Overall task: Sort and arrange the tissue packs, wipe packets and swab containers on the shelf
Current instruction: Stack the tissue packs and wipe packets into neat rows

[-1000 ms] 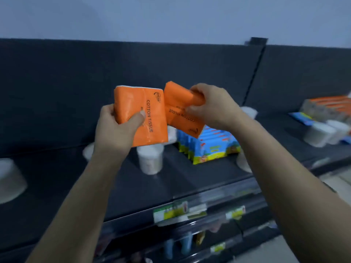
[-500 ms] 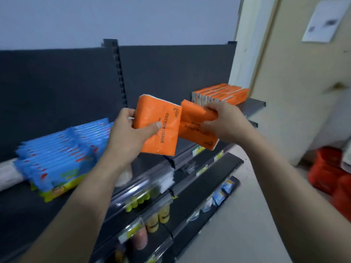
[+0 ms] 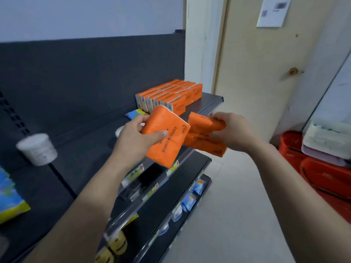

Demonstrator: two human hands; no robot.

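The left hand [image 3: 136, 143] curls round an orange tissue pack [image 3: 167, 137], long axis 1 to 7 o'clock (lettering runs along it). The right hand [image 3: 234, 132] squeezes a second pack [image 3: 204, 142] slanting 10 to 4, just beside the first. Both hang over the shelf [image 3: 85, 149] edge.

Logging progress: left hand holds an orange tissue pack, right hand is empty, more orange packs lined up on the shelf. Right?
No. The head view shows the right hand gripping an orange pack too. The left hand does hold a tissue pack, and more packs are lined up on the shelf.
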